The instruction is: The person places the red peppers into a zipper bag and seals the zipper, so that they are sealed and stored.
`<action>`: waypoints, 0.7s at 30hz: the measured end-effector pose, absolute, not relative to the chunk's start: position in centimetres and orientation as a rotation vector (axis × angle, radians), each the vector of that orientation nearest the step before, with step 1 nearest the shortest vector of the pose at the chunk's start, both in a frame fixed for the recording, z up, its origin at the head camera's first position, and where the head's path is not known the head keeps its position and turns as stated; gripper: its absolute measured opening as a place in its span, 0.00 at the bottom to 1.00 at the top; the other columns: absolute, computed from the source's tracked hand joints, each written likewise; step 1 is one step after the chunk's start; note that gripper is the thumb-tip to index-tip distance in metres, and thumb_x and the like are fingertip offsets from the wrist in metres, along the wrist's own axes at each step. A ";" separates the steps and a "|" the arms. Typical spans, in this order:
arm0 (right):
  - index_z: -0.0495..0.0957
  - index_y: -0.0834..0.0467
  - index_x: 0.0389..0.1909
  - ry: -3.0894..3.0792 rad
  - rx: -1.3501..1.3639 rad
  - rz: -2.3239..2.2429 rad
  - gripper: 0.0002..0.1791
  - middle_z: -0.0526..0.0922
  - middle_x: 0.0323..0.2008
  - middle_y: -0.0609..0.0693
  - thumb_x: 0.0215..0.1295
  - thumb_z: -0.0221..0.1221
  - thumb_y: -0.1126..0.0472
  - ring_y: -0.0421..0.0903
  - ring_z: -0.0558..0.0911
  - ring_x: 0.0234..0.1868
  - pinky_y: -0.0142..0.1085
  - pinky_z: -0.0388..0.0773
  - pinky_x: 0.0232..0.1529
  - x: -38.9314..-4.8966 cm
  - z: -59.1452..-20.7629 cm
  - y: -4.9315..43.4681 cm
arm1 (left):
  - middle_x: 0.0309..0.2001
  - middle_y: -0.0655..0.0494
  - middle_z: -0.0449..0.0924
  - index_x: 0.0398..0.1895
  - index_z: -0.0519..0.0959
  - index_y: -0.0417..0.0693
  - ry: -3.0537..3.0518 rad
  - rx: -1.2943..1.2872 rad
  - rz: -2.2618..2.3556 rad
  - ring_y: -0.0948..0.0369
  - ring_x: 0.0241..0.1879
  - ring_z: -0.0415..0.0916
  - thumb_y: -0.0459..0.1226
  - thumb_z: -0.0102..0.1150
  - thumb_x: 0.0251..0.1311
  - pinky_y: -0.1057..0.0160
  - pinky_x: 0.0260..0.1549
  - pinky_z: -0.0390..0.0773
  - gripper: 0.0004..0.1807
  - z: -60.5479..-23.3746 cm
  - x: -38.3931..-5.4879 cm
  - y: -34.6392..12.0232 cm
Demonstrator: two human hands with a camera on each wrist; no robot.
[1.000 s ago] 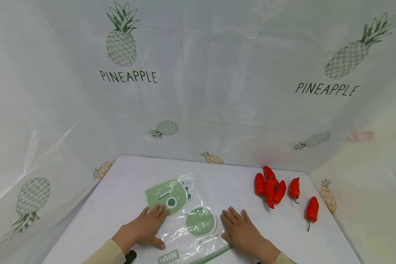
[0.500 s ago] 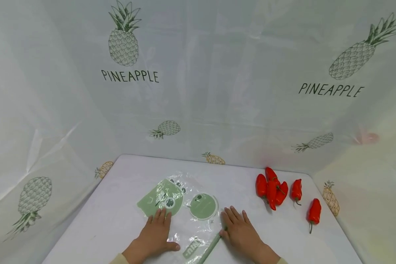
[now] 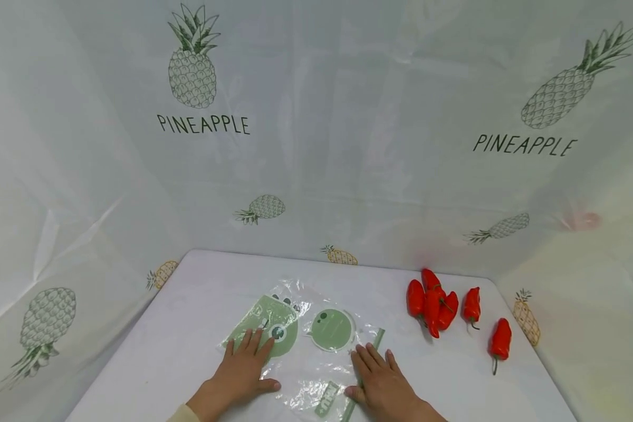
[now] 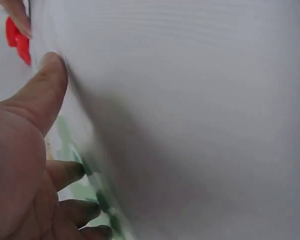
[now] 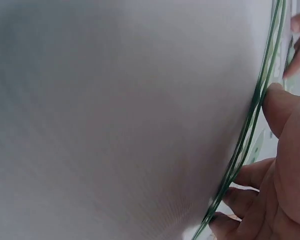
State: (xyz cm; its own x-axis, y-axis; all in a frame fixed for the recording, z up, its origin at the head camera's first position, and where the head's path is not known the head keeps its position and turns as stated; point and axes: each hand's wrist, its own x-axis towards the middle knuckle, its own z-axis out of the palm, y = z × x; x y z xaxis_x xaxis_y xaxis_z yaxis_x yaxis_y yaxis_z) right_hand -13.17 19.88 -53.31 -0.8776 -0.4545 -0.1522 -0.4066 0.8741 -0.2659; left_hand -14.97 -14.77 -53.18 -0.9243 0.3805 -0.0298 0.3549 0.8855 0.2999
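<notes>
A clear plastic zip bag (image 3: 331, 330) with green cartoon prints lies flat on the white table. My left hand (image 3: 242, 370) rests on its left part, fingers spread over the green face print and thumb out to the side. Over the bag's right edge lies my right hand (image 3: 384, 384), fingers extended, thumb near the green zip strip (image 3: 380, 338). That hand covers the middle of the strip. In the left wrist view the left thumb (image 4: 42, 95) and fingertips touch down along the bag. Green edge lines (image 5: 260, 95) run under the right fingertips in the right wrist view.
Several red peppers (image 3: 431, 305) lie in a cluster at the back right of the table (image 3: 190, 305). Two more, one pepper (image 3: 472, 306) and another pepper (image 3: 500, 340), lie apart to their right. A pineapple-print curtain (image 3: 316, 146) surrounds the back and sides.
The bag has turned counterclockwise, its green strip swinging from the near edge to the right side. My left hand has shifted slightly toward me; the right hand has stayed nearly in place.
</notes>
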 end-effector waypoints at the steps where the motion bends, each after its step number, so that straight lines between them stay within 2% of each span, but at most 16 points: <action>1: 0.64 0.60 0.79 2.842 -0.669 -0.328 0.48 0.64 0.80 0.58 0.74 0.51 0.28 0.65 0.60 0.81 0.74 0.56 0.76 -13.3 -53.4 19.9 | 0.78 0.28 0.60 0.77 0.69 0.42 2.958 0.557 0.452 0.28 0.77 0.55 0.66 0.71 0.54 0.15 0.66 0.56 0.55 -53.3 -14.8 -15.0; 6: 0.64 0.60 0.79 2.893 -0.751 -0.274 0.47 0.64 0.80 0.59 0.75 0.49 0.28 0.64 0.61 0.81 0.74 0.57 0.75 -14.2 -53.3 19.7 | 0.77 0.25 0.58 0.76 0.68 0.40 2.941 0.440 0.477 0.24 0.76 0.54 0.66 0.70 0.55 0.13 0.64 0.55 0.55 -53.3 -13.4 -15.2; 12: 0.64 0.59 0.80 2.888 -0.765 -0.245 0.45 0.64 0.80 0.58 0.76 0.52 0.31 0.63 0.61 0.81 0.72 0.57 0.77 -15.8 -53.2 19.0 | 0.76 0.23 0.59 0.75 0.69 0.36 2.944 0.304 0.475 0.21 0.74 0.54 0.67 0.72 0.51 0.11 0.60 0.58 0.58 -53.5 -11.7 -14.6; 21: 0.62 0.59 0.81 2.882 -0.706 -0.270 0.49 0.62 0.81 0.58 0.73 0.54 0.29 0.63 0.59 0.82 0.71 0.54 0.78 -17.2 -53.8 18.2 | 0.75 0.22 0.60 0.74 0.69 0.34 2.928 0.233 0.477 0.20 0.73 0.54 0.67 0.72 0.52 0.10 0.58 0.58 0.58 -53.6 -11.5 -14.5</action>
State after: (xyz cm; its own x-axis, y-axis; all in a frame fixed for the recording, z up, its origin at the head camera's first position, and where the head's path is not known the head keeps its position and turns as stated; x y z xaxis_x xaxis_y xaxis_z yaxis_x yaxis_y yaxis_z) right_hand -17.24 18.21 -53.85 -0.8753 -0.4701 -0.1136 -0.4409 0.8721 -0.2122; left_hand -11.53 -14.54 -53.62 -0.9740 0.1794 -0.1381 0.1263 0.9368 0.3262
